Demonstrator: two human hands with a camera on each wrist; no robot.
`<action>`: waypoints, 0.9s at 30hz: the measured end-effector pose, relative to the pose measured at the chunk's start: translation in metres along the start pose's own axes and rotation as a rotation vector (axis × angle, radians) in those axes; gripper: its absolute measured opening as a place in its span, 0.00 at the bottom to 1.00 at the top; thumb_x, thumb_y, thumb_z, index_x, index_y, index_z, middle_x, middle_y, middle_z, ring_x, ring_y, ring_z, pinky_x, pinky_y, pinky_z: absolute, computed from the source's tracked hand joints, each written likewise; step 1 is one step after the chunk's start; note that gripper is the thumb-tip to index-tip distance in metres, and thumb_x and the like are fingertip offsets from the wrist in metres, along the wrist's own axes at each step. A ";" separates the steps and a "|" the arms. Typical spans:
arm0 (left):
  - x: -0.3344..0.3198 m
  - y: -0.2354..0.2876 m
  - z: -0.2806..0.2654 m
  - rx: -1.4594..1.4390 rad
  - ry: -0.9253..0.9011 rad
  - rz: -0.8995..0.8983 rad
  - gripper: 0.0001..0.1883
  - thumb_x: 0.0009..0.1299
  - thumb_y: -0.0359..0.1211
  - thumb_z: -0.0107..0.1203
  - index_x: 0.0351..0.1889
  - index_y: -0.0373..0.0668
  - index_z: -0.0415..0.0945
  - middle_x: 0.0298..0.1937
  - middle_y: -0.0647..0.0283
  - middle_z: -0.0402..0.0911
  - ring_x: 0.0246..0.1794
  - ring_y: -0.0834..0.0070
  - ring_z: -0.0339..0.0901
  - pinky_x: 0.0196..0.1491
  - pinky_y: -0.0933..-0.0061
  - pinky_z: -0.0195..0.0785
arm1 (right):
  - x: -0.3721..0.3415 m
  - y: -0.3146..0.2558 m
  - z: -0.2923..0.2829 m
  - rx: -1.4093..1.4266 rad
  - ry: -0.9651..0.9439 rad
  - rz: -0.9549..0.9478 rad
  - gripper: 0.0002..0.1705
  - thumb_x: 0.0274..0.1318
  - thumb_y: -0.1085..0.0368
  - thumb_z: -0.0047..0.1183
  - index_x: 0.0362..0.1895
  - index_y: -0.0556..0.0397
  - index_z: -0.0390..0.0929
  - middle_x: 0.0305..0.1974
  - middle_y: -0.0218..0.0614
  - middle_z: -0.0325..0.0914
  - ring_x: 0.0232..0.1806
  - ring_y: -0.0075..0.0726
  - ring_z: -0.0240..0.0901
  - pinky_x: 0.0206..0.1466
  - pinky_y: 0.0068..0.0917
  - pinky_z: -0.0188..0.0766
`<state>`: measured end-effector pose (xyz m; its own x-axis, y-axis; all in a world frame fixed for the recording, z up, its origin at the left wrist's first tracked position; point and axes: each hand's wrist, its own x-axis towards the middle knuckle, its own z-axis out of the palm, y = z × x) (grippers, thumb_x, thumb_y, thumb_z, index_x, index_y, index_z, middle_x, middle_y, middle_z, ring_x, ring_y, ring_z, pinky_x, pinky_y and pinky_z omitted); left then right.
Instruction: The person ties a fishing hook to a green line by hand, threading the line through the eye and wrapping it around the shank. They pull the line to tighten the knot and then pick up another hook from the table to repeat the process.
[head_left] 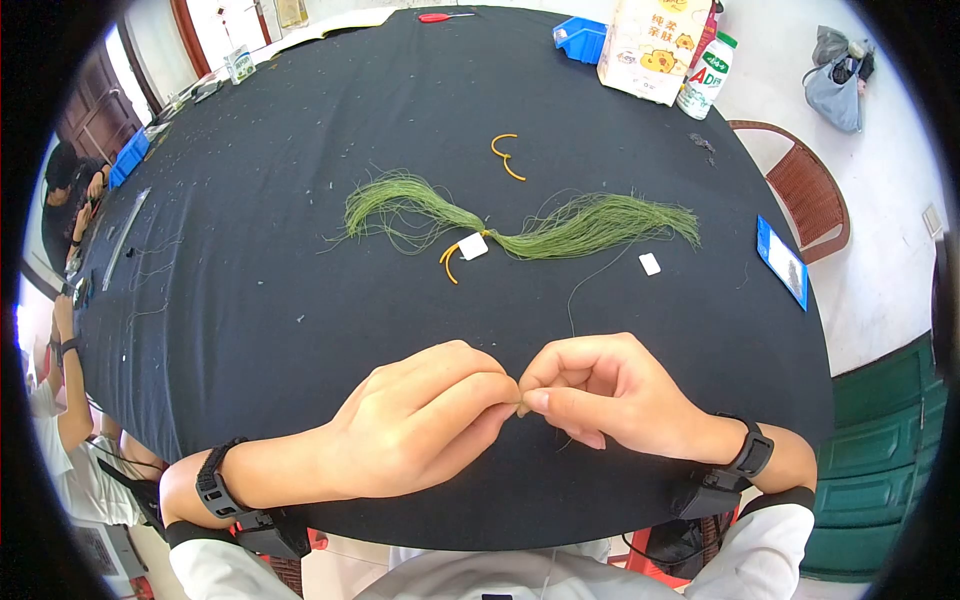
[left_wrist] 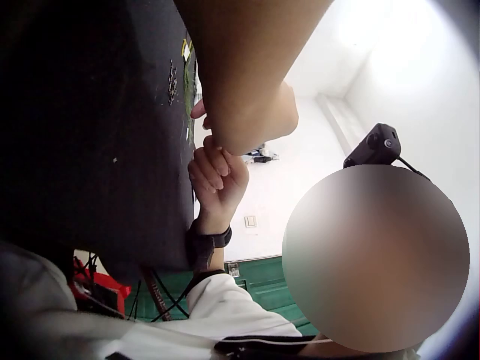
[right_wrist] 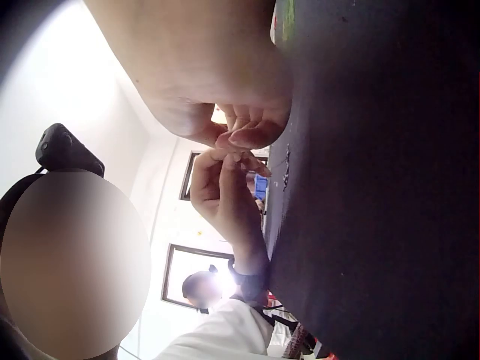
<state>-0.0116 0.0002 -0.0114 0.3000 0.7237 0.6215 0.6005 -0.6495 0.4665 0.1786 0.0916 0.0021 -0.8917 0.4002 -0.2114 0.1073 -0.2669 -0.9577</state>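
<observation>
Both hands meet at the fingertips near the table's front edge in the head view. The left hand (head_left: pixel 425 420) pinches at its thumb and fingertips, and the right hand (head_left: pixel 625 395) pinches right against it. A thin dark thread (head_left: pixel 571 300) runs down from near the green bundle to the right hand; the part between the fingertips is mostly hidden. Beyond the hands lies the green strand bundle (head_left: pixel 600 226), tied at its middle with a white tag (head_left: pixel 472 246) there. The wrist views show the right hand (left_wrist: pixel 217 180) and left hand (right_wrist: pixel 232 195) with fingertips together, thread not discernible.
Yellow curved pieces (head_left: pixel 508 158) lie behind the bundle, and a white square (head_left: pixel 650 264) lies right of it. A blue packet (head_left: pixel 781 262) is at the right edge. At the back stand a carton (head_left: pixel 650 50), a bottle (head_left: pixel 707 77) and a blue bin (head_left: pixel 580 40). People sit at left.
</observation>
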 end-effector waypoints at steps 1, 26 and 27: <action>0.000 0.000 0.000 0.005 0.003 0.003 0.11 0.53 0.18 0.61 0.34 0.34 0.74 0.31 0.56 0.76 0.27 0.66 0.76 0.26 0.73 0.69 | 0.000 0.000 0.000 -0.002 0.001 -0.002 0.07 0.62 0.67 0.49 0.36 0.58 0.75 0.22 0.23 0.71 0.17 0.11 0.60 0.17 0.13 0.54; 0.000 0.003 -0.003 -0.084 -0.020 -0.182 0.09 0.57 0.19 0.61 0.35 0.35 0.76 0.32 0.59 0.78 0.28 0.74 0.77 0.28 0.77 0.69 | -0.002 0.006 0.003 -0.424 0.139 -0.239 0.04 0.59 0.71 0.51 0.34 0.59 0.75 0.22 0.26 0.74 0.19 0.13 0.67 0.20 0.13 0.61; 0.000 0.003 -0.003 -0.078 -0.019 -0.176 0.09 0.57 0.19 0.61 0.35 0.35 0.76 0.32 0.59 0.78 0.28 0.74 0.77 0.28 0.78 0.69 | -0.002 0.007 0.003 -0.416 0.139 -0.235 0.04 0.59 0.71 0.51 0.34 0.59 0.75 0.22 0.27 0.74 0.19 0.13 0.67 0.20 0.13 0.61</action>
<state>-0.0116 -0.0023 -0.0079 0.2098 0.8313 0.5146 0.5857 -0.5283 0.6147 0.1798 0.0861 -0.0032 -0.8490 0.5280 0.0225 0.1019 0.2055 -0.9733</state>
